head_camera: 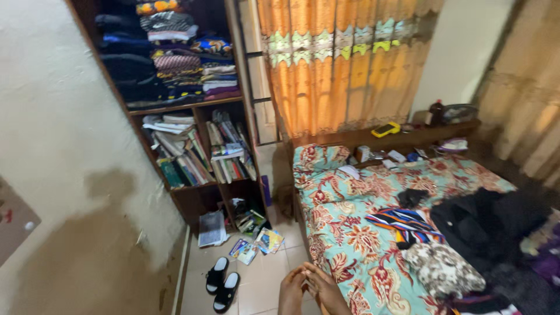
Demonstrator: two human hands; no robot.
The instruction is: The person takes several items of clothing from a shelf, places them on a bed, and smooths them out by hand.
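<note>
Beside the floral bed (344,233), left hand (291,291) and right hand (325,290) press together, grips empty, 2 sandals (221,283) nearby.

2 bare forearms, left hand (291,286) and right hand (324,287); no sleeves or jewellery visible.

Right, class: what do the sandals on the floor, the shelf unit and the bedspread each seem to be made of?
Sandals: likely rubber or foam, matte black straps over pale footbeds.
Shelf unit: dark brown wood, judging by its stained, slightly glossy boards.
Bedspread: woven cloth, probably cotton, with a soft, creased floral print.
The hands, pressed together, touch none of them.
</note>
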